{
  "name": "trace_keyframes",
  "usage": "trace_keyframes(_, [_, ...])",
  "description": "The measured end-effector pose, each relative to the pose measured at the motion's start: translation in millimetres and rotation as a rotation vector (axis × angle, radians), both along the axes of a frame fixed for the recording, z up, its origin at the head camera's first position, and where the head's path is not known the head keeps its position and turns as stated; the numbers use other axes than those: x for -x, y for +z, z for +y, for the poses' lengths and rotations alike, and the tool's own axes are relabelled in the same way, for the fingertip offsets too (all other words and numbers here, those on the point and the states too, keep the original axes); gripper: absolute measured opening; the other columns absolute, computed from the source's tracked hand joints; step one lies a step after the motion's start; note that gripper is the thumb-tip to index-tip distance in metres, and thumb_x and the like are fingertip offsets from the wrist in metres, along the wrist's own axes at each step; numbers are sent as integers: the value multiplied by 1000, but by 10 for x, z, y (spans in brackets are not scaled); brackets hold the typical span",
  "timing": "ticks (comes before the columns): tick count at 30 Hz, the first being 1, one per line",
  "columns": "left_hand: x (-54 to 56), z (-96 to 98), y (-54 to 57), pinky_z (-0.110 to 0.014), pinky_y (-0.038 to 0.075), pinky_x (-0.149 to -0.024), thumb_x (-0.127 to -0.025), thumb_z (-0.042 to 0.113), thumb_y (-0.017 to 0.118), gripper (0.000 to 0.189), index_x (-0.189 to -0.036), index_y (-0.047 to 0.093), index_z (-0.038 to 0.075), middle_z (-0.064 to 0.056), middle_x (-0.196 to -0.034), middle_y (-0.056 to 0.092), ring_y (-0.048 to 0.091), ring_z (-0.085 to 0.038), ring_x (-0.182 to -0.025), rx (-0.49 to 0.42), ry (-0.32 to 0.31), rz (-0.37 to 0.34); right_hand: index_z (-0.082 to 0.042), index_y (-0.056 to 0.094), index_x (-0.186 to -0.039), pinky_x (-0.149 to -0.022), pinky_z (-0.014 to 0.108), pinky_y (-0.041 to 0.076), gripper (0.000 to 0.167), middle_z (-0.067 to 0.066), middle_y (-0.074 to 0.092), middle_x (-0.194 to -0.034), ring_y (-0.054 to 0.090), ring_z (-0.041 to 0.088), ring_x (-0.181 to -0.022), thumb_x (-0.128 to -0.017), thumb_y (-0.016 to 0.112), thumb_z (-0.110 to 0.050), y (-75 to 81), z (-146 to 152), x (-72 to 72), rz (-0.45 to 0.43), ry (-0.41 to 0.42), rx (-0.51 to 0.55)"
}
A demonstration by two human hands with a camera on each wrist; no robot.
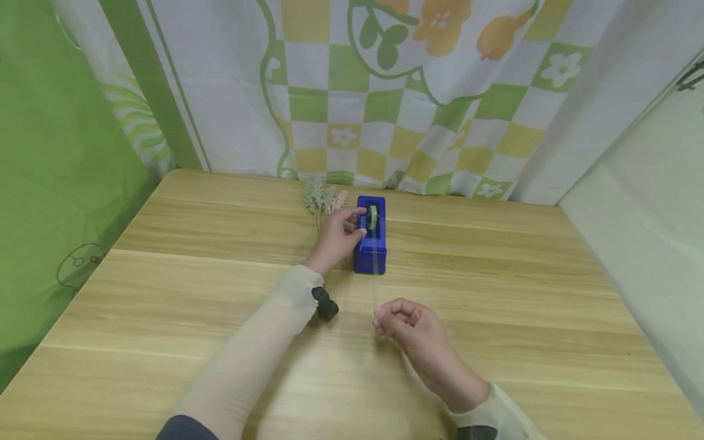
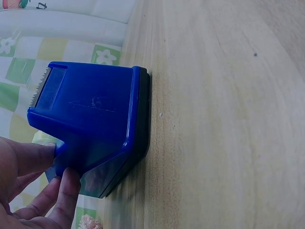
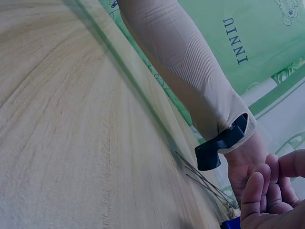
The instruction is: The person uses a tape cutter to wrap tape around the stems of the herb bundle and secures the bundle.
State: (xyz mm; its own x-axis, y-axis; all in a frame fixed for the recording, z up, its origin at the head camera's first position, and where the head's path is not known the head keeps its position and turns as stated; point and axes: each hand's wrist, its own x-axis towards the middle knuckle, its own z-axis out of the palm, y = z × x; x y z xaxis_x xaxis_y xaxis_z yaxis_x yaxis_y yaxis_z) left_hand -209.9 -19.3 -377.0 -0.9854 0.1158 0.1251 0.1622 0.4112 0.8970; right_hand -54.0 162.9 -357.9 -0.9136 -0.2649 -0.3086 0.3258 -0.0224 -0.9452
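Note:
A blue tape dispenser (image 1: pixel 360 261) stands on the wooden table, its serrated cutting edge (image 2: pixel 40 87) facing my side. Inside it sits a small pale-green-looking tape roll (image 1: pixel 373 217). My left hand (image 1: pixel 335 239) grips the dispenser's left side wall, thumb over the top edge and fingers against the outside. A thin clear strip of tape (image 1: pixel 375 292) runs from the dispenser toward me. Its end is pinched between thumb and fingertips of my right hand (image 1: pixel 426 342), held in front of the dispenser. The strip barely shows in the right wrist view.
Artificial flower sprigs (image 1: pixel 315 197), pale green and pink, lie behind my left hand, left of the dispenser. A patterned curtain (image 1: pixel 308 104) hangs at the table's back edge. Green cloth (image 1: pixel 49 201) hangs on the left. Each wrist wears a black camera mount (image 1: pixel 326 305).

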Motion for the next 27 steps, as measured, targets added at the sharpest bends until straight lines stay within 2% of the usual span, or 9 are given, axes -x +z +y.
trace_keyframes(27, [-8,0,0,-44,59,-98,-99,5,69,43,-142,63,7,-21,-128,65,69,-37,-111,14,-3,8,-3,64,-100,-85,22,58,4,-6,73,-86,67,8,-82,-100,65,-7,-11,8,-155,4,-8,14])
